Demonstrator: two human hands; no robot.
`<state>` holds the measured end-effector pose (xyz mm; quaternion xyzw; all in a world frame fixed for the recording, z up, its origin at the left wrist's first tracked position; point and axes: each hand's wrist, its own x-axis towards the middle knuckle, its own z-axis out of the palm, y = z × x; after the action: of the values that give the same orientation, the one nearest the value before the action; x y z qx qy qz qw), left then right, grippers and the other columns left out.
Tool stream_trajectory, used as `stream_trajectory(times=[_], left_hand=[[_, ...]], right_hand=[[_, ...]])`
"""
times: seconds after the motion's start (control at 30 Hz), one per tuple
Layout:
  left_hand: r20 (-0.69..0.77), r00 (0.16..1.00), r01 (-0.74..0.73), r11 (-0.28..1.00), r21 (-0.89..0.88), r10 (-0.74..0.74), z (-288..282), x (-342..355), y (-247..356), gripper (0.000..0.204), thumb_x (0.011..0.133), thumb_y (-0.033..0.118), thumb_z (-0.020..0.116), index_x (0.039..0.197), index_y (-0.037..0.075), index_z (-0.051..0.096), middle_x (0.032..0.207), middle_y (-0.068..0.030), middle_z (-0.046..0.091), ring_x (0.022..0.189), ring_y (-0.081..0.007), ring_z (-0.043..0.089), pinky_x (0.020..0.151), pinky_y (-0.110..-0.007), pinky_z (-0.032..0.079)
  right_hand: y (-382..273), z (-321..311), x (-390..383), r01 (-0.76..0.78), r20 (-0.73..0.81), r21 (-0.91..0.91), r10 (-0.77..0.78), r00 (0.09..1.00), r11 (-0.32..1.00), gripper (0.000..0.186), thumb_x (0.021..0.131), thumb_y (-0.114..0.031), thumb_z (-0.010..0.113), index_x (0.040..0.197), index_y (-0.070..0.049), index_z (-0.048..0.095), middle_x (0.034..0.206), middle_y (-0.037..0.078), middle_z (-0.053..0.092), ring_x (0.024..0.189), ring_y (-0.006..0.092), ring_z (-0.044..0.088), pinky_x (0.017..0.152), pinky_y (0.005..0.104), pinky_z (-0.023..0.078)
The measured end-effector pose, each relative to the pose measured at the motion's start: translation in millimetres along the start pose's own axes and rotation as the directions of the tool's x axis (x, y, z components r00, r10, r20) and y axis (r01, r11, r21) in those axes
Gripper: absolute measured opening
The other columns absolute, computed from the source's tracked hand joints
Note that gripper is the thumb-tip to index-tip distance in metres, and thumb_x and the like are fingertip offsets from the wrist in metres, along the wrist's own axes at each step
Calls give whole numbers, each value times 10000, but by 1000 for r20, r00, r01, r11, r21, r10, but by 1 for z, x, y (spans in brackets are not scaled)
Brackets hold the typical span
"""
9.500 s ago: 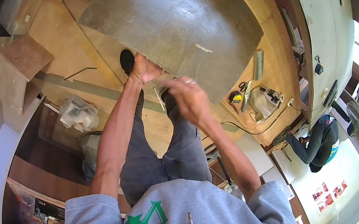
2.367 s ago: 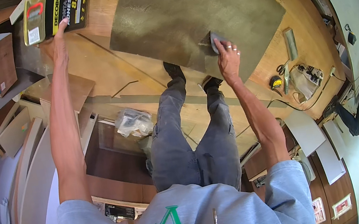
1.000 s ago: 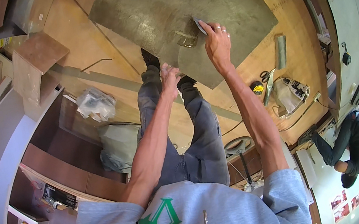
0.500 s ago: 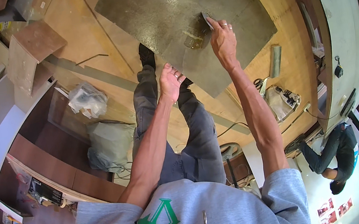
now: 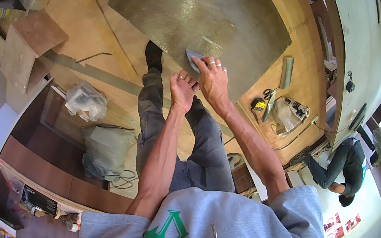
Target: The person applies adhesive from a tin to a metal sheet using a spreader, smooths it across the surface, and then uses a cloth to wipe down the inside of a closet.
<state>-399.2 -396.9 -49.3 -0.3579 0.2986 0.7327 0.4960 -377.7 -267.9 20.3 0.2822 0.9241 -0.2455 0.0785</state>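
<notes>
Both our hands meet at the metal sheet (image 5: 202,10): right hand (image 5: 212,78) fingers grip a sanding pad (image 5: 193,58), left hand (image 5: 181,89) curled beside; next, firm strokes.

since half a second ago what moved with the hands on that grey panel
The left hand came up beside the right hand, close to or touching it. The right hand kept its grip on the small grey pad against the big grey panel, which stayed put.
</notes>
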Motion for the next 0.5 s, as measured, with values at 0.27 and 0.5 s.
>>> stream_trajectory(times=[0.27,0.5], left_hand=[[90,991,110,981,-163,-96,21,-17,3,614,990,541,327,1309,58,532,1313,-98,593,1280,-239,525,1095,-416,389],[194,975,148,972,-184,-112,11,-6,-15,415,994,433,461,1232,122,599,1243,-40,656,1050,-174,606,919,-354,449]], right_hand=[[-33,-20,-15,36,224,-65,-20,974,997,425,879,-95,624,1293,-179,669,1185,110,634,1091,317,603,894,451,485],[29,-86,11,-153,-11,303,164,986,941,442,885,67,577,1265,-133,684,1113,157,646,1019,339,619,900,431,508]])
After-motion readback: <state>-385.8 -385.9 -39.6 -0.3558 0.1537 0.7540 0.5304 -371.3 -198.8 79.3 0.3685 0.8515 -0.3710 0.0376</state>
